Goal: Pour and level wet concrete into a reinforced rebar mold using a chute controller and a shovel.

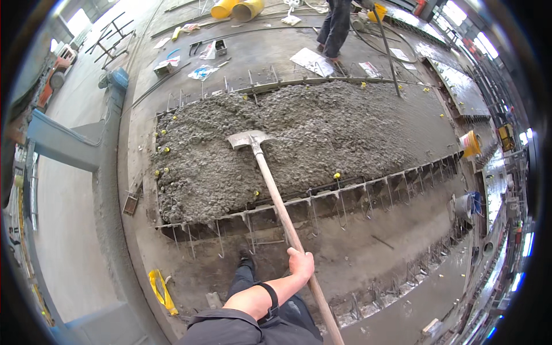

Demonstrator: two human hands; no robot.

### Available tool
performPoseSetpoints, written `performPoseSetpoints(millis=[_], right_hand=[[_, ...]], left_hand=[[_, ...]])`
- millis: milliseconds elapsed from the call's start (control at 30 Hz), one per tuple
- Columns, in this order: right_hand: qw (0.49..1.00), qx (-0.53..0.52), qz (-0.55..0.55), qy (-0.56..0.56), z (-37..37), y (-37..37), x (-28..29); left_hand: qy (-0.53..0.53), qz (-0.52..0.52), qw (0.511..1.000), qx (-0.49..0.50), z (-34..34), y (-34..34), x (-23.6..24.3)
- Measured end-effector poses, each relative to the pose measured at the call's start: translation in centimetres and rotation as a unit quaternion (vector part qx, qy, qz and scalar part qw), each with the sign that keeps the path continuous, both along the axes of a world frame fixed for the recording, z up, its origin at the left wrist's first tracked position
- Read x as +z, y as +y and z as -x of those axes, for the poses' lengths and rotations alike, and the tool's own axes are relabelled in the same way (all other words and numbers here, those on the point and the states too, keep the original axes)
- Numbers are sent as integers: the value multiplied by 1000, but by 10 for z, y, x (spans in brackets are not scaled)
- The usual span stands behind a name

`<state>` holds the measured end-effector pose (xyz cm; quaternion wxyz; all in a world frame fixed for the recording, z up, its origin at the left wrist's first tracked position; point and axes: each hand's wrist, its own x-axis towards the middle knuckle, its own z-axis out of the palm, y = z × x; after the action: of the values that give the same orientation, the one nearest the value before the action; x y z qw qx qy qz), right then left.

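My left hand is wrapped round the wooden shaft of a shovel. The shaft slants up and away from the lower edge. Its wide, flat metal blade, smeared with grey, rests on rough wet concrete. The concrete lies inside a long rectangular steel form, with hooked metal rods sticking out along its near and far sides. Small yellow caps poke up through the concrete. Towards the right end its surface looks smoother. My right hand is out of view; the shaft's rear end passes beyond the lower edge.
Beyond the form stands another person beside a long upright pole. A blue steel beam runs along my left. Yellow buckets and a grey bucket sit nearby. A yellow strap lies on the floor.
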<state>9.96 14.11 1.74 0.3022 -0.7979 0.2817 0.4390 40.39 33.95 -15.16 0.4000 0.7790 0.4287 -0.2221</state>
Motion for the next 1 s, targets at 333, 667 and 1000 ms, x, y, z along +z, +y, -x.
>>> performPoseSetpoints(millis=[333, 667, 1000], right_hand=[[965, 21, -60, 253, 34, -107, 42], [938, 202, 137, 244, 155, -169, 101], [965, -65, -132, 217, -213, 73, 35]], left_hand=[[-32, 409, 904, 116, 73, -50, 24], [61, 169, 977, 116, 36, -47, -24], [0, 175, 953, 248, -190, 135, -151]])
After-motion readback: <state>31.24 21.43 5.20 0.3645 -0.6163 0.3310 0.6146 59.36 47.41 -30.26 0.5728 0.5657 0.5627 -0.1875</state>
